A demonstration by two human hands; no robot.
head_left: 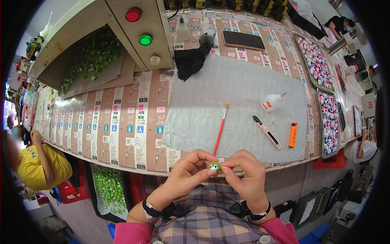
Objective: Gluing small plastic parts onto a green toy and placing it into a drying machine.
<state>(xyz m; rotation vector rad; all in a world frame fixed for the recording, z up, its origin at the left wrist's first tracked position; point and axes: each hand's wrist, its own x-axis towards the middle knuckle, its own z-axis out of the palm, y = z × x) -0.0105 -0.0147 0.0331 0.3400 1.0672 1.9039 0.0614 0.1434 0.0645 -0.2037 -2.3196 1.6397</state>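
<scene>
Grey sheet (195,105), one brush (222,129), one cutter (267,132), one lighter (292,135); left hand (190,171), right hand (246,172), grip fast on one figurine (214,166)

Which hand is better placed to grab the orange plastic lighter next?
Probably the right hand: the orange plastic lighter lies on the pale grey sheet, beyond it and to its right. The left hand is farther and would likely reach across. Both hold the small green-and-white figurine.

A small green-and-white figurine (214,166) is held — face up.
</scene>
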